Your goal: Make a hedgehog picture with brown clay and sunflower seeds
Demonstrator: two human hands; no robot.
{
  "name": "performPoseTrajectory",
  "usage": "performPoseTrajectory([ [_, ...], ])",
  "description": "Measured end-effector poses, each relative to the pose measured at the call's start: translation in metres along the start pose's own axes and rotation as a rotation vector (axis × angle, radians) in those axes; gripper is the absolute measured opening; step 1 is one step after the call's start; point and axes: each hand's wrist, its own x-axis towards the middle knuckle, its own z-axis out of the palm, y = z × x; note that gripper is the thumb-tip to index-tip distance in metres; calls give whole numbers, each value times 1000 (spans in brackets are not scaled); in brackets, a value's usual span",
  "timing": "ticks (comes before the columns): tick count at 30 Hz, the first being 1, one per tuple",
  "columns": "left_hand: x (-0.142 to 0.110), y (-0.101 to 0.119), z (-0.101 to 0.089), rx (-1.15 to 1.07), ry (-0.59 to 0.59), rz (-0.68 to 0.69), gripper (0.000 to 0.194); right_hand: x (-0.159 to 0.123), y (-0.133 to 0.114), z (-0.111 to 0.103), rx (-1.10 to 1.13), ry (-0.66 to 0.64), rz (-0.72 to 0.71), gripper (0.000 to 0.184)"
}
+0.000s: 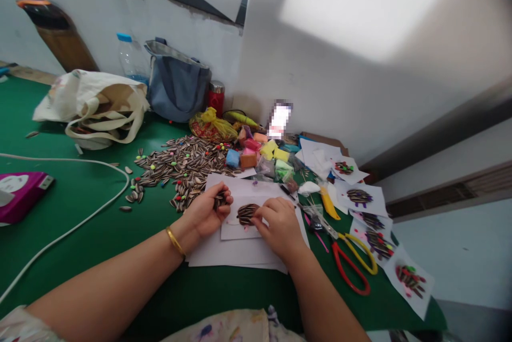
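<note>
My left hand [208,210] is turned palm up with its fingers curled round a small heap of striped sunflower seeds [220,200]. Just right of it, a small white card [236,232] lies on larger sheets of white paper [200,251]. On the card sits a rounded cluster of sunflower seeds [246,214], with bits of pink below it. My right hand [280,224] pinches at the right side of this cluster, thumb and forefinger together on a seed that the fingertips mostly cover.
Loose sunflower seeds [188,163] spread behind my left hand, with coloured bits among them. Coloured clay blocks [248,159] stand farther back. Scissors [348,262] lie right of my right hand, near finished seed cards [410,280]. A white cable [80,217] crosses the left side.
</note>
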Motion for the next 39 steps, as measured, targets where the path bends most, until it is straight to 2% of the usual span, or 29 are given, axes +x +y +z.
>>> performPoseTrajectory([
  [4,-6,-3,3,-49,-45,-53,16,0,-9,1,72,148,-39,11],
  [6,-10,-7,6,-57,-60,-72,16,0,-19,5,89,183,-83,12],
  [10,-19,-19,10,-60,-136,-138,16,2,-40,16,74,139,-211,19],
  [13,-23,-25,11,-40,-176,-203,14,4,-48,21,45,117,-226,25],
  [20,-23,-29,9,32,-211,-168,12,4,-42,23,59,111,-161,21],
  [28,-23,-29,7,12,-270,-189,14,4,-39,22,90,151,-166,20],
  [39,-20,-30,2,26,-258,-167,12,2,-35,18,133,193,-136,27],
])
